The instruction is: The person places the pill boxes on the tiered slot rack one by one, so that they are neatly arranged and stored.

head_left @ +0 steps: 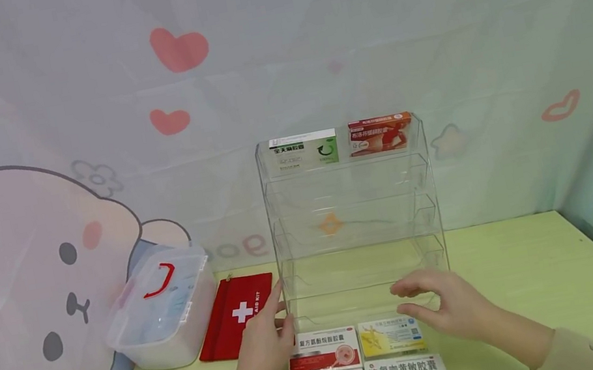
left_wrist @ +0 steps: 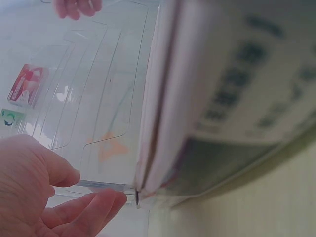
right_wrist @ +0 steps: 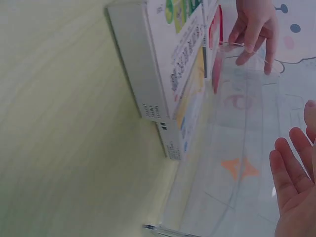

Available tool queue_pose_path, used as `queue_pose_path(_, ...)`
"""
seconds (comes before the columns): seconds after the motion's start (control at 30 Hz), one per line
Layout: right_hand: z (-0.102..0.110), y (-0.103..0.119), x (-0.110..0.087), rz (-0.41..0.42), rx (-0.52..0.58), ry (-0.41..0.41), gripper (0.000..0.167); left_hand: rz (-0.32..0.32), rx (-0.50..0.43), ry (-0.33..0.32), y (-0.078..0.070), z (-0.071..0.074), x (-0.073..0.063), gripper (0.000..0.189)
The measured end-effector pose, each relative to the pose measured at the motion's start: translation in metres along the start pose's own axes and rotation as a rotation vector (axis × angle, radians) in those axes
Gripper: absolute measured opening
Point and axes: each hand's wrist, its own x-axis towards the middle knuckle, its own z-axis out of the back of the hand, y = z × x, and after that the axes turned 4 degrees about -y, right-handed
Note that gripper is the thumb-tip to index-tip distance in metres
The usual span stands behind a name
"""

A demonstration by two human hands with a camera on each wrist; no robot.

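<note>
The clear plastic tiered rack [head_left: 358,247] bears two cardboard boxes [head_left: 304,152] on top. At its left edge, the left hand's [head_left: 261,343] thumb and fingers straddle the side — whether pinching, I cannot tell. Near its lower right, the right hand [head_left: 451,303] curves loosely open — holding nothing.

Pale backdrop [head_left: 277,76] with a big cartoon animal [head_left: 6,262] and red hearts [head_left: 180,48], behind a light yellow-green table [head_left: 521,277].
</note>
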Motion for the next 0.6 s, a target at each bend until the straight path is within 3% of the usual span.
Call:
queue_pose_path(0.33,-0.014,-0.006,-0.031,-0.033,-0.023,0.043,0.028,0.003,-0.002,0.003,0.000,0.000,0.000,0.085)
queue_pose_path(0.6,-0.021,-0.004,-0.044,-0.157,-0.122,0.051,0.031,-0.001,-0.010,-0.003,0.002,-0.001,0.001,0.084)
